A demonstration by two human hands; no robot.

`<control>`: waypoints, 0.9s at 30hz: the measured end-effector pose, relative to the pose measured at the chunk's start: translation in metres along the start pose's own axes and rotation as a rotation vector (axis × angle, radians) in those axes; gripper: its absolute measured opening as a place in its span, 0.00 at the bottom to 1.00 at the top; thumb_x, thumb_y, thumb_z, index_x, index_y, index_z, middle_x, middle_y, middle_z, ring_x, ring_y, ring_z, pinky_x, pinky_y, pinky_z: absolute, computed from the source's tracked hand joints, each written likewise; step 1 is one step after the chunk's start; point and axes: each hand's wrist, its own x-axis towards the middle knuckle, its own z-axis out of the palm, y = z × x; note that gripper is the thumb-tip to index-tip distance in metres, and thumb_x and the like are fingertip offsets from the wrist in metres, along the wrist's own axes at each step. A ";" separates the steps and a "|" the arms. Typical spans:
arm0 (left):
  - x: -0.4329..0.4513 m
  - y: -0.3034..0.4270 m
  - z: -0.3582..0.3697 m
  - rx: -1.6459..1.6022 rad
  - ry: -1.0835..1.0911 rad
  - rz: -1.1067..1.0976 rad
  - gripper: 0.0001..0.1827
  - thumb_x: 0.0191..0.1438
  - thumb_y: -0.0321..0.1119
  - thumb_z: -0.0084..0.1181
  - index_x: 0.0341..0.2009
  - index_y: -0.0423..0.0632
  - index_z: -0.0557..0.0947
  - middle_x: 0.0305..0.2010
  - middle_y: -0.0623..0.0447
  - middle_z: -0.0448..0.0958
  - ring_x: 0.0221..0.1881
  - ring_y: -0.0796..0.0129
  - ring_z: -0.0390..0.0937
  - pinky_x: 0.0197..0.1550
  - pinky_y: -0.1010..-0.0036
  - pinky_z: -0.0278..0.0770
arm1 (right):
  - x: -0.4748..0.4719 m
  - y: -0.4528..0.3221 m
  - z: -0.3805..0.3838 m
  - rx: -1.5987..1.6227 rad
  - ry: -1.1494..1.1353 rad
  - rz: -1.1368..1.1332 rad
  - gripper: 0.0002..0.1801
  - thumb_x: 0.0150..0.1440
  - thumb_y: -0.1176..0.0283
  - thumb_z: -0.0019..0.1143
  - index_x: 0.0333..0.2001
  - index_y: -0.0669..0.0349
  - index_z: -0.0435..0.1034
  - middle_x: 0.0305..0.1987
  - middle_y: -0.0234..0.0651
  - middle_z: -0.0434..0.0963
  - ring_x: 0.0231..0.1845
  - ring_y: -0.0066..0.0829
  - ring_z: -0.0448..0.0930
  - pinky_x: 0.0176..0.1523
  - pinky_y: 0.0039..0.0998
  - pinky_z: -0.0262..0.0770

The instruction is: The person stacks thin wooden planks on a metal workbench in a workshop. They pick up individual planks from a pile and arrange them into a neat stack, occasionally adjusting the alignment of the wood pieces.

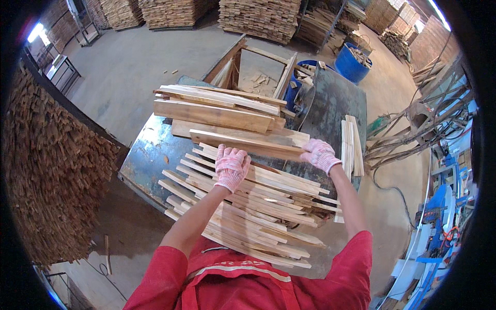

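On my right hand (318, 154) is a pink-and-white knitted glove; its fingers grip the right end of a wooden board (248, 144) that stands partly on its long edge. My left hand (231, 166), gloved alike, lies over the near strips just below the board's left part, its fingers bent; whether it grips anything is hidden. Many thin wooden strips (267, 205) lie side by side from the metal table (149, 155) towards my red apron. Beyond the held board, wider boards (213, 114) are stacked across the table.
Three or so narrow strips (352, 145) lie at the table's right side. Behind the table stand a wooden frame (285, 77) and a blue tub (352, 64) of offcuts. A tall wood stack (58, 166) rises at left; bundled cables (410, 135) hang at right.
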 end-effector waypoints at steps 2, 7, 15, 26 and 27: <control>0.003 -0.003 0.003 0.014 0.003 -0.020 0.12 0.60 0.45 0.59 0.40 0.52 0.85 0.42 0.47 0.82 0.53 0.50 0.76 0.71 0.47 0.59 | -0.016 0.012 0.004 -0.013 -0.091 -0.099 0.18 0.58 0.53 0.59 0.42 0.53 0.82 0.45 0.46 0.83 0.51 0.47 0.82 0.55 0.46 0.79; 0.001 0.006 -0.002 -0.007 0.271 0.012 0.16 0.56 0.44 0.63 0.46 0.51 0.82 0.48 0.43 0.80 0.57 0.46 0.75 0.72 0.45 0.59 | -0.037 0.010 0.025 -0.089 -0.252 -0.145 0.17 0.55 0.58 0.58 0.41 0.55 0.82 0.43 0.48 0.84 0.47 0.49 0.85 0.51 0.47 0.82; -0.004 -0.006 0.005 -0.010 0.102 0.037 0.16 0.60 0.46 0.56 0.45 0.50 0.81 0.50 0.45 0.80 0.60 0.48 0.74 0.75 0.44 0.54 | 0.048 -0.055 -0.013 -0.221 0.085 -0.242 0.19 0.55 0.61 0.64 0.48 0.55 0.80 0.45 0.42 0.82 0.49 0.45 0.82 0.52 0.46 0.79; -0.003 -0.001 -0.007 -0.060 0.058 -0.007 0.17 0.60 0.46 0.56 0.48 0.49 0.83 0.48 0.45 0.80 0.59 0.48 0.74 0.75 0.47 0.56 | 0.170 -0.112 0.071 -0.470 0.667 -0.106 0.22 0.64 0.66 0.51 0.62 0.59 0.69 0.68 0.45 0.71 0.68 0.49 0.70 0.72 0.50 0.64; -0.004 -0.004 -0.008 -0.048 0.034 -0.024 0.18 0.60 0.46 0.56 0.48 0.49 0.83 0.48 0.45 0.80 0.59 0.48 0.74 0.76 0.47 0.56 | 0.160 -0.124 0.052 -0.364 0.507 -0.056 0.23 0.64 0.65 0.53 0.61 0.58 0.69 0.67 0.46 0.72 0.66 0.50 0.72 0.70 0.49 0.67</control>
